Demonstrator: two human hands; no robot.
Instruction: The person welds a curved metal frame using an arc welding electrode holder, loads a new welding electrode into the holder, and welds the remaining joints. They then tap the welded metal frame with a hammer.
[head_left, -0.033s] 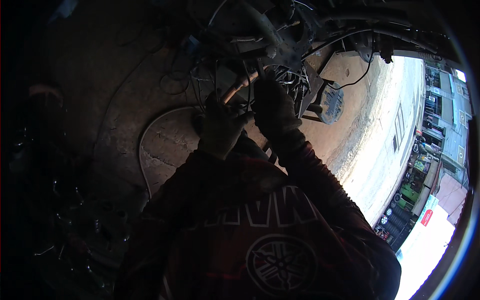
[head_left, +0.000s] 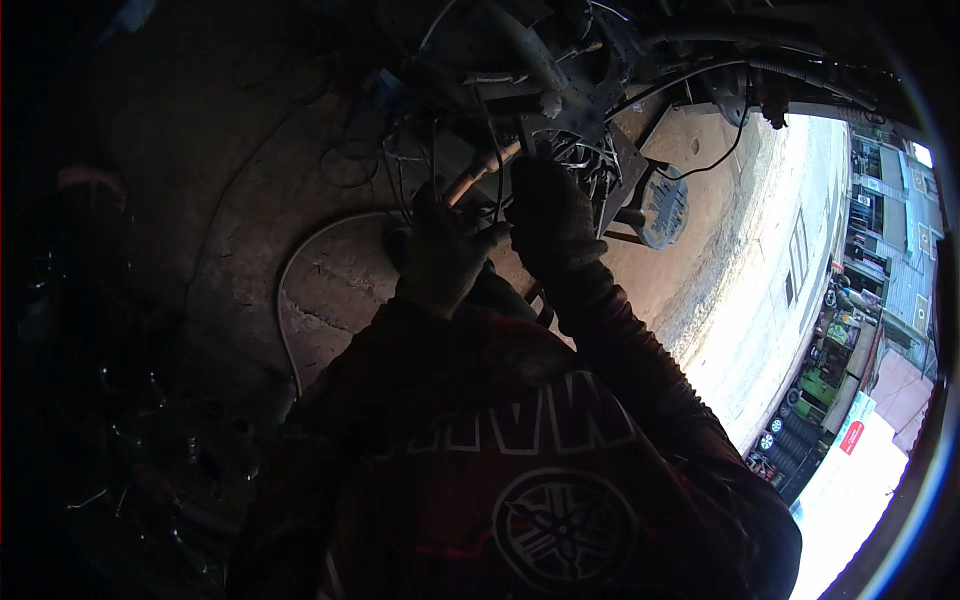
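Note:
My gloved left hand (head_left: pixel 440 257) is closed, with its thumb reaching toward the right hand. Whatever lies in its fingers is lost in shadow. Just beyond its fingertips an orange-brown rod (head_left: pixel 472 180) slants up to the right. Beside it my gloved right hand (head_left: pixel 553 215) is closed as well, with the end of a flat metal piece (head_left: pixel 527 142) showing past its fingers. I cannot tell if the hand grips that piece. A bundle of thin wires (head_left: pixel 592 160) hangs right of this hand, against a dark metal plate (head_left: pixel 627 170). A dark cable (head_left: pixel 497 150) loops down between the hands.
Overhead spread dark metal tubes (head_left: pixel 535 55) and hoses of a machine frame. A round blue-grey plate (head_left: pixel 663 207) stands right of the wires. A pale hose (head_left: pixel 283 300) curves over the floor at left. Dim metal parts (head_left: pixel 160 440) lie lower left; a bright street (head_left: pixel 790 260) runs at right.
My right hand and the flat metal piece past its fingers have shifted very slightly to the right. My left hand stays in place.

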